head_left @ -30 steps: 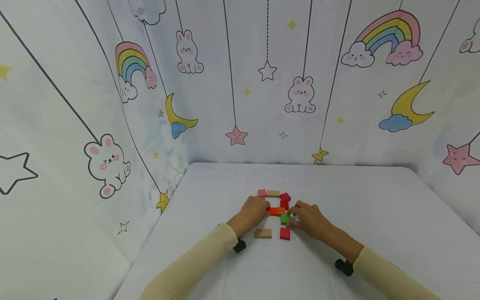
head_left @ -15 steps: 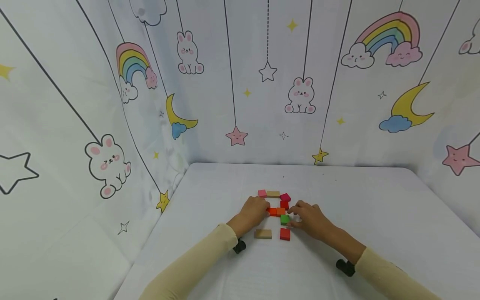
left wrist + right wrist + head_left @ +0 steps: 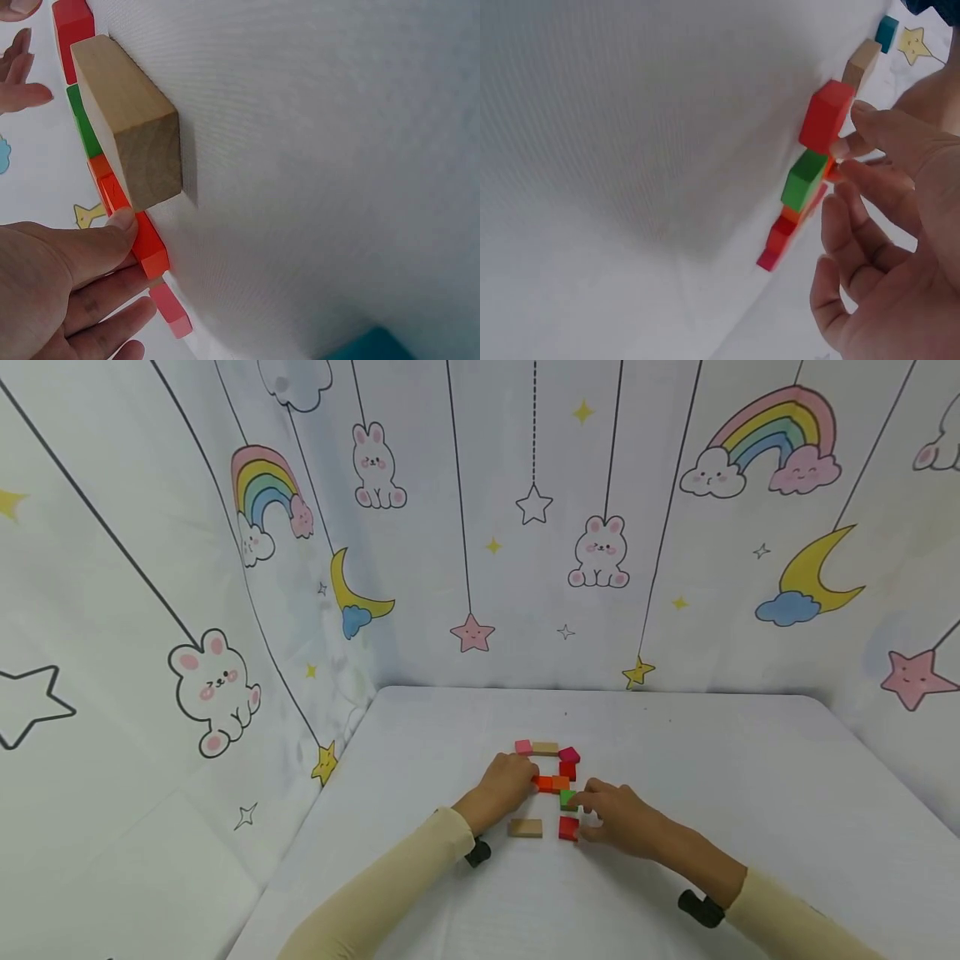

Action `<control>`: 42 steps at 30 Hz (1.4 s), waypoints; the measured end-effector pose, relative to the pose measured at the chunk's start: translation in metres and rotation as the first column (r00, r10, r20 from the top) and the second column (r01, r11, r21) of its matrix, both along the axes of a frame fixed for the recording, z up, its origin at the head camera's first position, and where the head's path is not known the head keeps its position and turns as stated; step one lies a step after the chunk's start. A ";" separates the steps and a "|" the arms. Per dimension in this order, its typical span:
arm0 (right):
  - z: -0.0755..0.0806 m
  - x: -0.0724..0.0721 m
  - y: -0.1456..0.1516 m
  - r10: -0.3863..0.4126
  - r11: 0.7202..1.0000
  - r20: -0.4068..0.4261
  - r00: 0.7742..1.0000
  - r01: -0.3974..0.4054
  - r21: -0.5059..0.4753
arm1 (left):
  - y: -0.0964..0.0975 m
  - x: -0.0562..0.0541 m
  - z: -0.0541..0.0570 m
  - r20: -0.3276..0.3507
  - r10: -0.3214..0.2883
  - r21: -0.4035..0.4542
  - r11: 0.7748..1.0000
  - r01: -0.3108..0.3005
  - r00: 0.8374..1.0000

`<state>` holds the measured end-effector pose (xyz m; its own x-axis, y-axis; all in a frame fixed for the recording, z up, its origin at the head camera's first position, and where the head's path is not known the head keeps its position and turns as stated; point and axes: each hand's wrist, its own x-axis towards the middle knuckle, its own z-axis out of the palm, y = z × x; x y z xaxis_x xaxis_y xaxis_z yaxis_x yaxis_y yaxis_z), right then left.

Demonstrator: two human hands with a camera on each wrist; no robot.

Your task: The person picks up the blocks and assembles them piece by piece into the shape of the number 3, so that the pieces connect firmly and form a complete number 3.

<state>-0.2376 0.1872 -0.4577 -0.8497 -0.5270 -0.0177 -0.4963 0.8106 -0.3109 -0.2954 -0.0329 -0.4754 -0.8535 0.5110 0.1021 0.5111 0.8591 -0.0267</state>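
In the head view small blocks lie in an angular figure on the white table. My left hand (image 3: 501, 785) is at the left end of its middle row, where thumb and fingers pinch an orange-red block (image 3: 152, 251); an orange block (image 3: 560, 783) adjoins it. My right hand (image 3: 626, 818) reaches in from the right with parted fingers. Its index fingertip is at the green block (image 3: 805, 180), and its thumb is beside the near red block (image 3: 827, 116). Between that red block and my left forearm lies a plain wooden block (image 3: 124, 112).
Along the far side are a pink block (image 3: 522, 747), another wooden block (image 3: 545, 748) and a crimson block (image 3: 570, 754), with a red block (image 3: 567, 771) below. A teal block (image 3: 886, 34) lies near the left wrist, hidden in the head view. A patterned curtain (image 3: 420, 568) stands behind the table (image 3: 712, 760).
My right hand has shifted toward the near side, from around the green block to the near red block. My left hand keeps its place, and the blocks look unmoved.
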 end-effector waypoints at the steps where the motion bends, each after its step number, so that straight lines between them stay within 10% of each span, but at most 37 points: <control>1: -0.001 0.001 -0.001 -0.004 1.000 0.003 1.000 0.004 0.001 | 0.000 0.000 0.000 0.000 0.001 -0.004 1.000 -0.001 1.000; 42: -0.009 0.005 -0.001 -0.148 0.988 -0.048 0.988 0.147 -0.040 | 0.000 0.000 0.000 -0.009 0.003 -0.003 1.000 -0.003 1.000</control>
<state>-0.2328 0.1861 -0.4669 -0.9175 -0.3953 0.0441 -0.3879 0.8649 -0.3184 -0.2951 -0.0328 -0.4757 -0.8542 0.5086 0.1079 0.5082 0.8606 -0.0338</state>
